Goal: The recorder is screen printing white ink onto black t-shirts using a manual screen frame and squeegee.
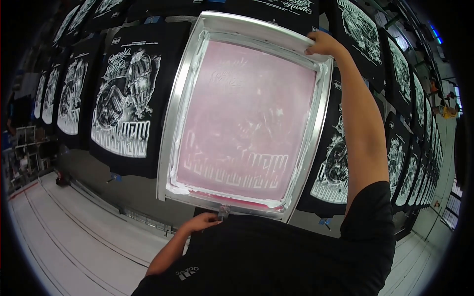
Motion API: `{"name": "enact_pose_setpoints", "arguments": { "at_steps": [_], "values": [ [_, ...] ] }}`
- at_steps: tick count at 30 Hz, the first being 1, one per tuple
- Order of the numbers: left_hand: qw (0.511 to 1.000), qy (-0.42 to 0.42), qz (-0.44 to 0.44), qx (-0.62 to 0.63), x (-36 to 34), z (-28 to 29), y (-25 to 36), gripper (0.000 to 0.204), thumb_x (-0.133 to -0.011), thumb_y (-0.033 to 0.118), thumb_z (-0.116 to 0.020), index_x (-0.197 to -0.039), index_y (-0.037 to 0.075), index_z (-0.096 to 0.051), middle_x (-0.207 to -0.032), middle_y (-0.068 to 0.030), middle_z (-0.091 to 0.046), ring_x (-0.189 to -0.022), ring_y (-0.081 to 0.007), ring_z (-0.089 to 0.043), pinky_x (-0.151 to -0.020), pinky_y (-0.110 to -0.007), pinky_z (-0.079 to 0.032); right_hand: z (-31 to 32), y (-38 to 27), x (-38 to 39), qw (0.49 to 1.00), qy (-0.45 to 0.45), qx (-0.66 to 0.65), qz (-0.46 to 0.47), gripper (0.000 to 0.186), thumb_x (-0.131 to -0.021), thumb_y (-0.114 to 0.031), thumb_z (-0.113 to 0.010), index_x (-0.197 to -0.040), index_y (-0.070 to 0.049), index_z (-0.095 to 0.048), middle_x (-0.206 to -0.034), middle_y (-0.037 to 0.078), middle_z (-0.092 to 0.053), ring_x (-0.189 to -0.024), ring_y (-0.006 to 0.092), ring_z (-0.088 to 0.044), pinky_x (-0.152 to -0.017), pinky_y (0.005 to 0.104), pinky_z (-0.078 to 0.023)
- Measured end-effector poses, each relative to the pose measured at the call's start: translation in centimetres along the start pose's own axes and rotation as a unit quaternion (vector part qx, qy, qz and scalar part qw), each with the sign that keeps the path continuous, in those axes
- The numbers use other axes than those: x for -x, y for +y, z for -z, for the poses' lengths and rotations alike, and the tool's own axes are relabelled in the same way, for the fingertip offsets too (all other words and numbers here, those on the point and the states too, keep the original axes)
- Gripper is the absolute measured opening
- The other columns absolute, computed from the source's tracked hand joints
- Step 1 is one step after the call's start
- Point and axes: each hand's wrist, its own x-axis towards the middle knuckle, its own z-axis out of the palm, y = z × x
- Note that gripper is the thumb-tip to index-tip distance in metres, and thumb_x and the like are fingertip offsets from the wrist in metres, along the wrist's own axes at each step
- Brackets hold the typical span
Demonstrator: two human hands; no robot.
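I hold a large screen-printing frame (174,118) with a silver metal rim and pink mesh carrying a pale design, tilted above a long table. My right hand (323,43) grips the frame's far top corner, arm stretched out. My left hand (201,222) grips a small metal clamp at the frame's near bottom edge. White ink lines the inside of the rim. The shirt under the frame is mostly hidden.
A long row of black T-shirts with white printed graphics (123,98) lies on the table, running left and right (360,29). A grey table edge (98,177) and a white floor (74,237) are at lower left. My black shirt fills the bottom.
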Motion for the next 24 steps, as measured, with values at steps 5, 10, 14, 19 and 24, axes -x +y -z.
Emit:
{"name": "enact_pose_setpoints", "arguments": {
  "at_steps": [5,10,14,19,24],
  "values": [
    [0.999,0.006,0.021,0.048,-0.2,-0.9,-1.2,0.037,-0.094,0.030,-0.066,-0.076,-0.002,-0.064,-0.059,0.0008,-0.053,-0.061,-0.0053,-0.045,-0.055,-0.028,-0.040,-2.8,-5.8,-1.6,0.991,0.133,0.007,0.021,0.053,-0.067,-0.015,-0.063,-0.120,-0.010,-0.067,-0.111,0.019,-0.068,-0.103,0.0345,-0.065,-0.092,0.0374,-0.051],
    [0.998,0.054,-0.008,0.044,-0.2,-2.0,-0.6,0.042,-0.094,0.035,-0.065,-0.074,-0.001,-0.064,-0.059,0.0015,-0.052,-0.059,-0.0053,-0.045,-0.053,-0.029,-0.038,-5.1,-7.5,2.9,0.988,0.154,0.005,0.001,0.049,-0.065,-0.007,-0.056,-0.113,-0.004,-0.068,-0.106,0.022,-0.068,-0.101,0.0384,-0.064,-0.090,0.0393,-0.050],
    [0.999,0.040,-0.022,0.023,-0.8,-1.3,-0.4,0.040,-0.094,0.037,-0.065,-0.078,0.000,-0.068,-0.061,0.0025,-0.055,-0.060,-0.0040,-0.047,-0.052,-0.027,-0.039,-9.8,-12.8,12.5,0.994,0.091,-0.012,0.051,0.051,-0.064,-0.002,-0.055,-0.114,-0.009,-0.068,-0.105,0.022,-0.068,-0.100,0.0393,-0.063,-0.089,0.0410,-0.051],
    [0.994,0.048,-0.095,0.016,-1.7,-1.7,-0.4,0.040,-0.095,0.037,-0.063,-0.079,0.001,-0.070,-0.062,0.0005,-0.058,-0.060,-0.0061,-0.050,-0.054,-0.027,-0.040,-16.7,-24.0,30.0,0.997,0.061,-0.056,-0.007,0.045,-0.071,-0.002,-0.057,-0.114,-0.009,-0.067,-0.109,0.013,-0.068,-0.106,0.0337,-0.061,-0.090,0.0412,-0.049],
    [0.996,0.077,-0.012,-0.052,-2.0,-2.2,-0.7,0.036,-0.094,0.036,-0.063,-0.090,0.002,-0.071,-0.074,-0.0093,-0.067,-0.069,-0.0157,-0.061,-0.067,-0.031,-0.048,-23.6,-31.5,42.0,0.987,0.123,-0.105,0.006,0.032,-0.069,0.002,-0.057,-0.099,-0.007,-0.063,-0.088,0.009,-0.064,-0.087,0.0315,-0.059,-0.075,0.0446,-0.046]
  ]
}}
